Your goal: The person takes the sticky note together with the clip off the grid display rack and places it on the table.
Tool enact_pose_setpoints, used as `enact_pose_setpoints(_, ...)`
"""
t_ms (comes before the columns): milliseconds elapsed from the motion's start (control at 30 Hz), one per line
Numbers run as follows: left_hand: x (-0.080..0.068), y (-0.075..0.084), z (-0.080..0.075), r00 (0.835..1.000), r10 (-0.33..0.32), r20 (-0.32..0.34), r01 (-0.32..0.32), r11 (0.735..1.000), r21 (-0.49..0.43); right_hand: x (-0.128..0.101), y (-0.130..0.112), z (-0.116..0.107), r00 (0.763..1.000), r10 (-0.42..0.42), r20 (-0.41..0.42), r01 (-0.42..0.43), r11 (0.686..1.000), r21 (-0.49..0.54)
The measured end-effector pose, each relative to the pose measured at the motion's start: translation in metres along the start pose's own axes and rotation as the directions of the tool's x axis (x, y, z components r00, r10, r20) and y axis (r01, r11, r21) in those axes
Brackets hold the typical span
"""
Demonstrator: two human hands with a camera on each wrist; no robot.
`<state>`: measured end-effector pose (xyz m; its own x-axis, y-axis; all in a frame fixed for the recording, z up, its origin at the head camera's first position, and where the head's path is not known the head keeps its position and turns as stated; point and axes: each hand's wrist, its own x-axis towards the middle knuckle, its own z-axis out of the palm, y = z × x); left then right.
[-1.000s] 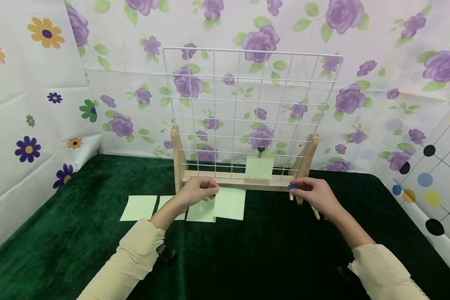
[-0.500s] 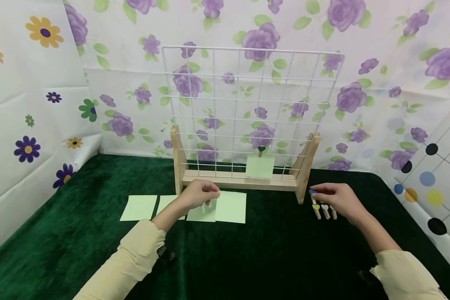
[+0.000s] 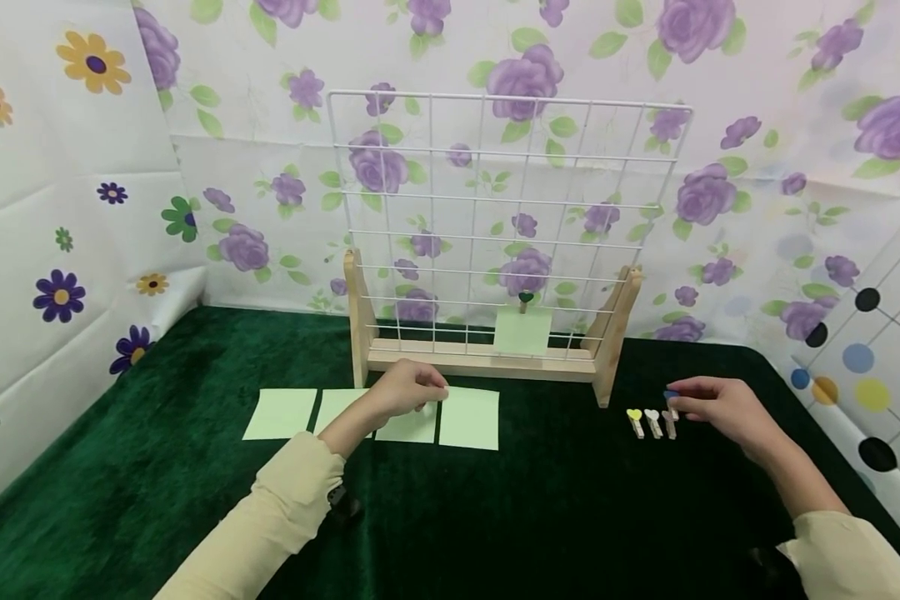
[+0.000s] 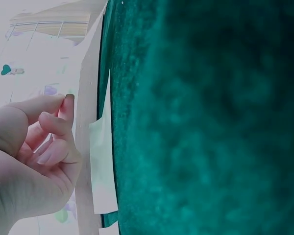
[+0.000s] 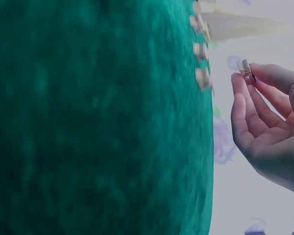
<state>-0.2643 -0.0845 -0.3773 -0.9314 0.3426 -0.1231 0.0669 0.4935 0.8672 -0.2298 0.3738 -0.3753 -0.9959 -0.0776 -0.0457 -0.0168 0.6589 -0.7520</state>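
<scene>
Several pale green notes lie in a row on the green cloth: one at the left (image 3: 280, 413), one partly under my left forearm (image 3: 336, 407), one beneath my hand (image 3: 408, 428) and one at the right (image 3: 468, 418). My left hand (image 3: 418, 390) hovers over the third note with its fingers curled (image 4: 54, 142) and nothing seen between them. My right hand (image 3: 708, 406) pinches a small peg with a blue heart (image 3: 671, 394) (image 5: 245, 68) just above the right end of a row of three pegs (image 3: 652, 422) on the cloth.
A white wire grid (image 3: 506, 217) in a wooden stand (image 3: 487, 360) rises behind the notes. One green note (image 3: 522, 331) hangs on it from a dark heart peg (image 3: 525, 297). Flowered walls close the back and left, a dotted panel (image 3: 870, 350) the right.
My right hand carried the blue peg rightwards from the stand's right foot to the row of pegs. The right-hand note, tilted up by my left hand before, now lies flat.
</scene>
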Motion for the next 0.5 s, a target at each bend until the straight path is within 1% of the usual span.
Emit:
enact_pose_setpoints(267, 0.004, -0.001, 0.003, 1.0, -0.024, -0.005, 0.024, 1.0, 0.01, -0.002, 0.022, -0.014, 0.999, 0.049, 0.02, -0.049, 0.999, -0.006)
enact_pose_setpoints(500, 0.005, -0.001, 0.004, 0.999, -0.03, -0.024, 0.031, 0.999, 0.018, -0.004, 0.03, -0.016, 0.994, 0.081, 0.069, -0.08, 0.997, -0.021)
